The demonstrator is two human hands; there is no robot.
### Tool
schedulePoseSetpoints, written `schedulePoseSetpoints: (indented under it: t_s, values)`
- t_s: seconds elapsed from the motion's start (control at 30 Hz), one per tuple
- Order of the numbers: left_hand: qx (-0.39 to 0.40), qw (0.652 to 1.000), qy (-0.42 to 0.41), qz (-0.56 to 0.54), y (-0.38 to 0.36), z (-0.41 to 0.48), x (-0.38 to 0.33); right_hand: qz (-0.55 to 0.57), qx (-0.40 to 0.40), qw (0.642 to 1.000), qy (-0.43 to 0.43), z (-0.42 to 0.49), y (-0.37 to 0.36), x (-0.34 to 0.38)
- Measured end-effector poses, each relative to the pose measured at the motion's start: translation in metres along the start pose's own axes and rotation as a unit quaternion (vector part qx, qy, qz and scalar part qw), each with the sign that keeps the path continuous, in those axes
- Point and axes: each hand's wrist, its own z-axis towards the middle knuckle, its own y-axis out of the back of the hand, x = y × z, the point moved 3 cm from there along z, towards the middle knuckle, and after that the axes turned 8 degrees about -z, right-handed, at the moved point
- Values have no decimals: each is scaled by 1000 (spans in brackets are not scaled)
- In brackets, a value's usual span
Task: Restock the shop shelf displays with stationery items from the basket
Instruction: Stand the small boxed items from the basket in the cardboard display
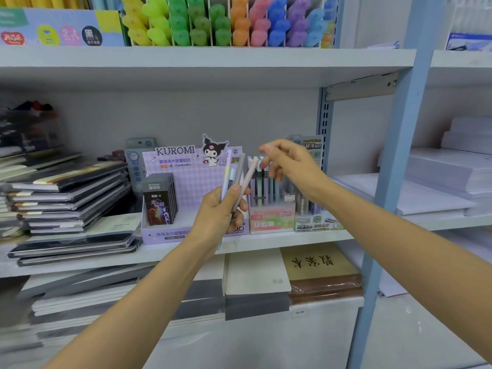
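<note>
My left hand [222,209] grips a fanned bunch of pastel pens [239,174] upright in front of the middle shelf. Behind them stands a pink "Fruit Soda" display box [271,218] with several pens in it. My right hand [286,163] hovers over that box, just right of the held pens' tips, fingers loosely curled and holding nothing. A purple Kuromi display box [186,177] with a small dark pack of lead refills [159,202] sits to the left. The basket is out of view.
Stacks of dark notebooks [72,198] fill the shelf's left. A green lead-refill box [310,217] stands right of the pink one. Colourful highlighters [226,22] line the upper shelf. A blue upright post [394,166] bounds the bay; white paper stacks [447,177] lie beyond.
</note>
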Motion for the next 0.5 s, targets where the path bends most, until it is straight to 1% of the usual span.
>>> schedulePoseSetpoints:
  t_s: [0.07, 0.13, 0.2, 0.3, 0.37, 0.43, 0.5]
  values:
    - [5, 1000, -3, 7, -4, -1, -2, 2, 61, 998, 7, -6, -5, 6]
    - [11, 1000, -2, 11, -8, -3, -5, 14, 73, 997, 14, -9, -6, 10]
    - [4, 1000, 5, -1, -7, -4, -7, 52, 44, 998, 6, -9, 1, 14]
    - [-39, 999, 25, -8, 2, -5, -10, 130, -33, 991, -21, -9, 20, 16]
    - [-63, 997, 38, -25, 7, -7, -11, 151, -50, 987, -31, -10, 28, 15]
    - [-83, 994, 40, -55, 10, -8, -14, 152, -18, 987, -52, -15, 28, 12]
    - [-105, 991, 32, -79, 13, -9, -18, 139, 35, 986, -80, -20, 26, 8]
